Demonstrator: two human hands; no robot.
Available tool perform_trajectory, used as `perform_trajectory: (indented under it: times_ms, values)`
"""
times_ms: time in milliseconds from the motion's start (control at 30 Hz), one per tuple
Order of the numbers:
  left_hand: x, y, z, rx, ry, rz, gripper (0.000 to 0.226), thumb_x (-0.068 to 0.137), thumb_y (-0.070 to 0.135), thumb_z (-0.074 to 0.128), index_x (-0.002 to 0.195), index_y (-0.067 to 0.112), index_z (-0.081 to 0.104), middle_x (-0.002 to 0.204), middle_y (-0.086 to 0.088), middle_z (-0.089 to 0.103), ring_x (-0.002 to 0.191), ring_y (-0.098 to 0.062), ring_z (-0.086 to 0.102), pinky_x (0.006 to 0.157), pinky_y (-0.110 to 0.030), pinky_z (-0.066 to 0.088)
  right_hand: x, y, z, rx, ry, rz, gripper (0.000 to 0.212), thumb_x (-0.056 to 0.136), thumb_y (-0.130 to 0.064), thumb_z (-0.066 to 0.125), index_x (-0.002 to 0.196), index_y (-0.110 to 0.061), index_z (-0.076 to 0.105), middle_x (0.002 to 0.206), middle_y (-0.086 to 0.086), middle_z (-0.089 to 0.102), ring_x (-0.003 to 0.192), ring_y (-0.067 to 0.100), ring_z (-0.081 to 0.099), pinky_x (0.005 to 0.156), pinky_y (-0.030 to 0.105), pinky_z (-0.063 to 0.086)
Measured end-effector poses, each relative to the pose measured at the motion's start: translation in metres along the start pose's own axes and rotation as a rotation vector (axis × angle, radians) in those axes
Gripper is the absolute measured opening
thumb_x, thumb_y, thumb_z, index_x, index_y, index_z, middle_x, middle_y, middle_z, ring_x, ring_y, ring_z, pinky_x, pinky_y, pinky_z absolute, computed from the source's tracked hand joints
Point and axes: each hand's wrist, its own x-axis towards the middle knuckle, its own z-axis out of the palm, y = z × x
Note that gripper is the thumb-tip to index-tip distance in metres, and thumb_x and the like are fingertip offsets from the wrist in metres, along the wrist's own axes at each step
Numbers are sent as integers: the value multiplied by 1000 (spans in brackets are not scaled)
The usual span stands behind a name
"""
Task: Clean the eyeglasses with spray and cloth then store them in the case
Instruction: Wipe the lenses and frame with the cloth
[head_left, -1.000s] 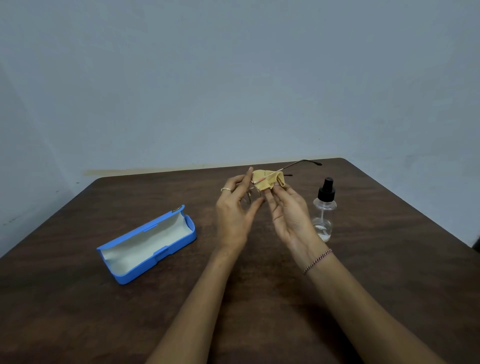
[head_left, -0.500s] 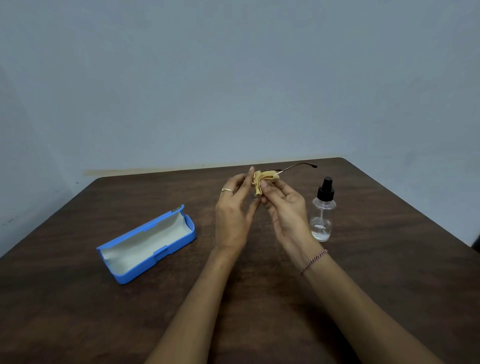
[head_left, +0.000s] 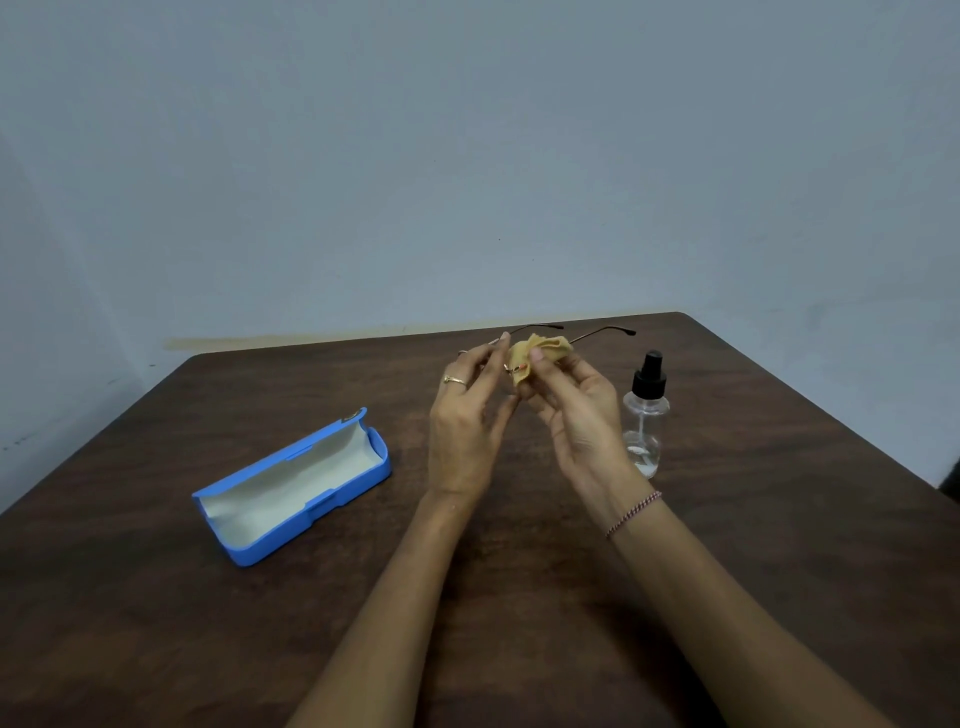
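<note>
Both hands are raised over the table (head_left: 779, 545), just left of the bottle (head_left: 644, 415), with the glasses (head_left: 626, 330) held between them. The left hand (head_left: 467, 426), the farther of the two from the bottle, pinches the frame's near end between thumb and curled fingers; it has a ring (head_left: 455, 381) on one finger. The lens it holds is hidden behind those fingers. The right hand (head_left: 576, 410), just beside the bottle, pinches a yellow cloth (head_left: 540, 351) with thumb and fingertips. The cloth is bunched around the frame front, so the lens under it cannot be seen. A bracelet (head_left: 634, 513) sits on that wrist. The two thin temple arms are unfolded and stick out past the cloth, away from the person. One of them ends above and slightly left of the bottle's black pump top.

The bottle stands upright on the table, clear, with a little liquid at its bottom. It is close to the right hand, but contact cannot be told. The blue case (head_left: 296, 488) lies well to the left of the bottle and a little nearer the person. It is open, with its pale lining facing up and nothing inside.
</note>
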Motion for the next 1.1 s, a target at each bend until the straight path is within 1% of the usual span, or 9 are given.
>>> perform_trajectory:
  times_ms: [100, 200, 300, 433, 600, 667, 800, 1000, 1100]
  values:
    - [-1, -1, 0, -9, -3, -3, 62, 77, 2, 71, 134, 12, 50, 117, -8, 57, 106, -20, 57, 92, -31, 49, -3, 7, 4, -33, -29, -21, 19, 80, 4, 64, 96, -6, 61, 89, 5, 68, 81, 10, 67, 73, 20, 56]
    - [-1, -1, 0, -2, -13, 8, 58, 81, 5, 68, 135, 10, 48, 117, -10, 57, 106, -20, 57, 91, -32, 49, -2, 6, 5, -60, -27, -46, 20, 80, 6, 64, 96, -6, 60, 87, 5, 68, 79, 10, 66, 74, 21, 55]
    - [-1, 0, 1, -6, -20, 12, 60, 81, 7, 68, 136, 7, 46, 117, -11, 56, 104, -16, 55, 91, -27, 47, 4, -1, 0, -10, 1, -60, 18, 81, 5, 63, 95, -6, 61, 83, 2, 71, 77, 11, 67, 71, 19, 54]
    - [-1, -1, 0, -8, -18, 5, 58, 81, 12, 70, 134, 5, 47, 114, -11, 56, 99, -8, 50, 89, -20, 44, 11, -10, -8, 115, 77, -90, 17, 83, 4, 62, 98, -4, 61, 81, -2, 72, 81, 11, 67, 71, 19, 55]
    - [-2, -1, -1, -34, -36, -7, 56, 80, 5, 68, 132, 5, 48, 121, -10, 54, 108, -10, 51, 94, -21, 44, 1, 9, 1, -35, -50, -69, 18, 79, 5, 63, 93, -7, 64, 83, 1, 71, 78, 9, 67, 72, 17, 54]
    - [-2, -1, -1, -46, -33, -27, 56, 80, 4, 67, 133, 5, 48, 121, -10, 53, 108, -10, 51, 92, -20, 43, -1, 13, 3, -92, -80, -81, 21, 78, 7, 64, 94, -5, 63, 85, 3, 69, 79, 9, 67, 74, 18, 54]
    - [-2, -4, 2, -37, -38, -63, 56, 81, 7, 66, 134, 5, 47, 118, -11, 54, 103, -8, 49, 87, -17, 42, 4, 11, 2, -186, -53, -121, 21, 78, 8, 65, 97, 0, 63, 86, 6, 68, 76, 9, 66, 73, 18, 54]
    - [-3, -14, 3, -37, 10, -169, 58, 81, 14, 70, 134, 6, 48, 114, -9, 54, 99, -5, 48, 86, -4, 35, 18, 4, 10, -77, 12, -108, 15, 81, 6, 64, 89, -6, 65, 81, 0, 71, 77, 9, 67, 71, 19, 55]
    - [-2, -17, 2, -52, 48, -247, 58, 81, 18, 71, 134, 9, 49, 116, -7, 54, 101, -5, 49, 86, -10, 39, 27, 3, 21, -27, 17, -121, 15, 81, 7, 64, 86, -7, 65, 76, -3, 72, 75, 7, 68, 67, 18, 54]
